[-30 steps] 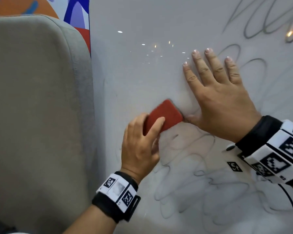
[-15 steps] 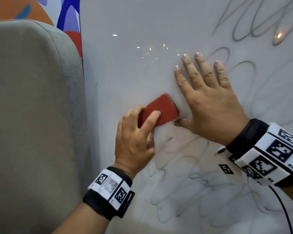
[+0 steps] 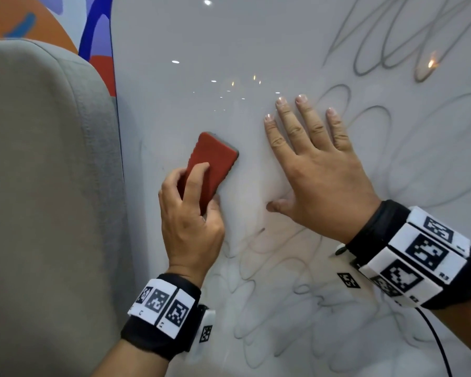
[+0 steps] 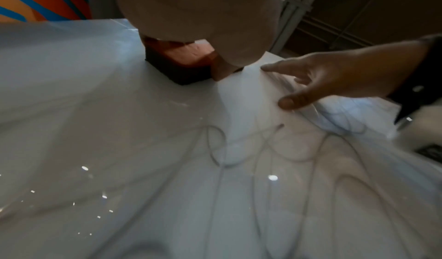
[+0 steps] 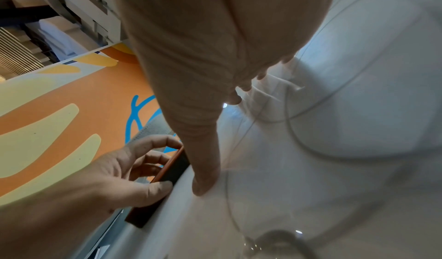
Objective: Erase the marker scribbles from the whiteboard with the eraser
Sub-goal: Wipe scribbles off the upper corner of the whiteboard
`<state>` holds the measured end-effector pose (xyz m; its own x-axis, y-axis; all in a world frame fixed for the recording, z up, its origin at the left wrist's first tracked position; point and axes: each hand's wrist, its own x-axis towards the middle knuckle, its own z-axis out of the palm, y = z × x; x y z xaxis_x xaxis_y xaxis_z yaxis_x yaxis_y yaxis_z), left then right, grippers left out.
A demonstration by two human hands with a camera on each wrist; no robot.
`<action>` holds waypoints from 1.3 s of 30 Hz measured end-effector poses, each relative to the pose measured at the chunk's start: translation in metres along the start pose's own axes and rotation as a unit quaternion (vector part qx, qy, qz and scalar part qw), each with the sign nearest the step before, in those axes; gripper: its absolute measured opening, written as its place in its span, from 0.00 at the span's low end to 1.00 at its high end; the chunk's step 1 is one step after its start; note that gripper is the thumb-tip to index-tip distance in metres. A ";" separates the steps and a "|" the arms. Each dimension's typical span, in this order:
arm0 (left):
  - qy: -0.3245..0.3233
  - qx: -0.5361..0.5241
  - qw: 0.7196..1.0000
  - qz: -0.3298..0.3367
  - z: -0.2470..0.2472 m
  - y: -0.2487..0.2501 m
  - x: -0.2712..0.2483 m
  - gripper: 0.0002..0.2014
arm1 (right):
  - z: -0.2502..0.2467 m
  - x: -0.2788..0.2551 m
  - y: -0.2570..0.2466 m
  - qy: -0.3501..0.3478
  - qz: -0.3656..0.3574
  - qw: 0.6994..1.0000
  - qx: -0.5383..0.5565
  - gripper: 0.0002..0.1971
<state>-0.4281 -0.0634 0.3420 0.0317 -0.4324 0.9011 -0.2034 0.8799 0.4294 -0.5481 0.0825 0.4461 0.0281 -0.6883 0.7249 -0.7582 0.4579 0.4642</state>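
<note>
A red eraser [image 3: 211, 164] with a dark felt underside [image 4: 181, 70] lies flat on the whiteboard [image 3: 201, 63] near its left side. My left hand [image 3: 191, 213] grips its lower end, index finger on top and thumb at the side; the right wrist view shows the same eraser [image 5: 167, 176] held by that left hand [image 5: 114, 179]. My right hand [image 3: 318, 172] presses flat on the board, fingers spread, just right of the eraser with a small gap between. Grey marker scribbles [image 3: 283, 303] loop below both hands, and more scribbles [image 3: 378, 50] run at the upper right.
A grey upholstered seat back [image 3: 46, 200] stands close against the board's left edge, right beside my left hand. A colourful orange and blue wall pattern [image 3: 93, 25] shows above it. A black cable [image 3: 443, 355] hangs from my right wrist band.
The eraser has slid left and upward, away from my right thumb, and turned more upright. A faint wiped patch lies between the hands. My right hand has stayed flat in place.
</note>
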 end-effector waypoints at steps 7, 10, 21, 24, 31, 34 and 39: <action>-0.041 0.029 0.999 0.018 -0.003 -0.007 -0.041 0.27 | 0.000 0.001 -0.002 -0.005 0.000 1.000 -0.004 0.65; -0.031 0.030 0.999 0.014 -0.009 -0.020 -0.030 0.28 | 0.001 0.002 -0.001 -0.007 0.001 1.000 -0.003 0.65; -0.103 0.044 0.986 0.126 -0.016 -0.031 -0.049 0.30 | 0.000 0.001 -0.004 -0.009 0.002 1.000 0.015 0.63; -0.014 0.005 1.000 -0.017 -0.017 -0.042 -0.035 0.30 | 0.000 0.001 -0.003 -0.007 0.002 1.000 0.018 0.63; -0.065 0.048 0.995 0.056 -0.014 -0.040 -0.069 0.28 | -0.001 -0.001 -0.007 -0.005 -0.001 1.000 0.021 0.62; -0.091 0.043 0.993 0.069 -0.018 -0.043 -0.069 0.29 | -0.003 -0.007 -0.019 -0.002 -0.025 1.000 0.015 0.60; -0.011 -0.006 0.999 -0.053 -0.013 -0.038 -0.055 0.29 | 0.014 -0.021 -0.052 -0.012 -0.089 0.996 0.018 0.62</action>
<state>-0.4093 -0.0705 0.2768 0.0300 -0.5270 0.8493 -0.1881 0.8316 0.5226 -0.5180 0.0656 0.3996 0.1497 -0.7699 0.6203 -0.7657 0.3066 0.5654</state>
